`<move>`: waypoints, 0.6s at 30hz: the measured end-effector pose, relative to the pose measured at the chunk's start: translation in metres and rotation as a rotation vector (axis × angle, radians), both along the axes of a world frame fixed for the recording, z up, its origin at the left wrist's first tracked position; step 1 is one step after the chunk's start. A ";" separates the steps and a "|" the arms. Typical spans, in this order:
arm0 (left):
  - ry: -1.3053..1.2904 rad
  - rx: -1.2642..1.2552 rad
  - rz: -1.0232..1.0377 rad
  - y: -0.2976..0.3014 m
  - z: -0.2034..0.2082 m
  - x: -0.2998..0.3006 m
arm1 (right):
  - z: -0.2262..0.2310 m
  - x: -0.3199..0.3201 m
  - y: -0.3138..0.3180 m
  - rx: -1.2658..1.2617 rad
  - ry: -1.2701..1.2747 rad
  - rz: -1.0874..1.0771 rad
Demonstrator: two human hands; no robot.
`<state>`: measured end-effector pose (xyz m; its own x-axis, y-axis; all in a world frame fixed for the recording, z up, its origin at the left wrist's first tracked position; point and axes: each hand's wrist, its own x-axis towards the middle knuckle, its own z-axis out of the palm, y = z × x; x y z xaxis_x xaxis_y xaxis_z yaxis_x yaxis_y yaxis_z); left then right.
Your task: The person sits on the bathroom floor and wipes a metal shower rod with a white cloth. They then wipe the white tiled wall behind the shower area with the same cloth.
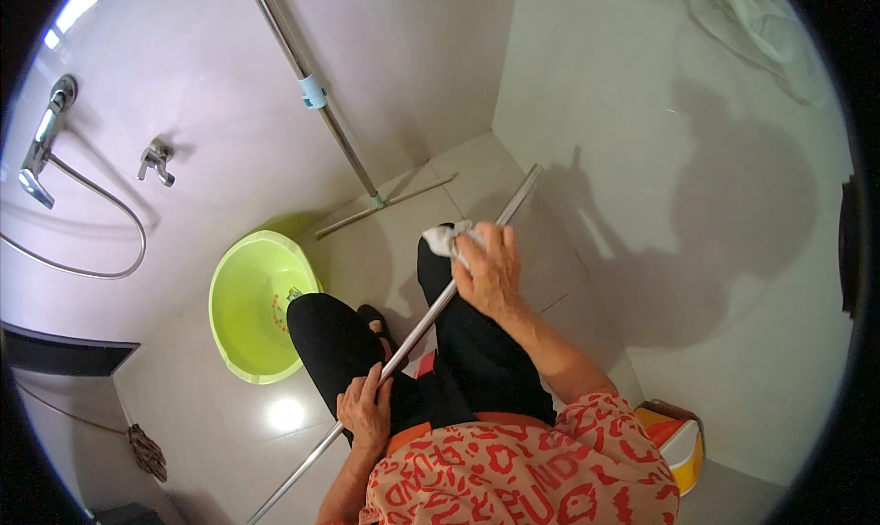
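Right grip (490,273): curled over the cloth (442,241) against the pole (419,330), seemingly to press fabric snugly to metal.
Left grip (367,413): wrapped on the pole lower down, likely to steady it.
Pole: slants across the legs (335,342), running through both hands; its far end juts beyond the right grip, its near end passes the left toward the lower edge.
Cloth: bunched under the right fingers, a loose part showing on their left.
Basin (249,310): green, beside the left knee, seemingly within reach.
T-pole (344,145): leans on the wall (431,58), crossbar down.
Bucket (686,453): yellow and white, by the right elbow's side.
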<state>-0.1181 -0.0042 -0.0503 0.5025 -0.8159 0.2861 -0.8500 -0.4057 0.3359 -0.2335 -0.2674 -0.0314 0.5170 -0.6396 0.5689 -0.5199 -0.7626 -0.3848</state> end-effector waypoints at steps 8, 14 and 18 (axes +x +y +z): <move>0.043 0.008 -0.043 -0.003 0.003 0.003 | 0.002 -0.020 -0.049 -0.008 0.043 -0.090; 0.031 0.038 -0.070 -0.011 0.008 0.004 | -0.013 -0.031 -0.114 -0.023 0.007 -0.381; 0.092 0.113 -0.064 -0.011 0.015 0.005 | -0.022 -0.018 -0.097 -0.023 -0.037 -0.392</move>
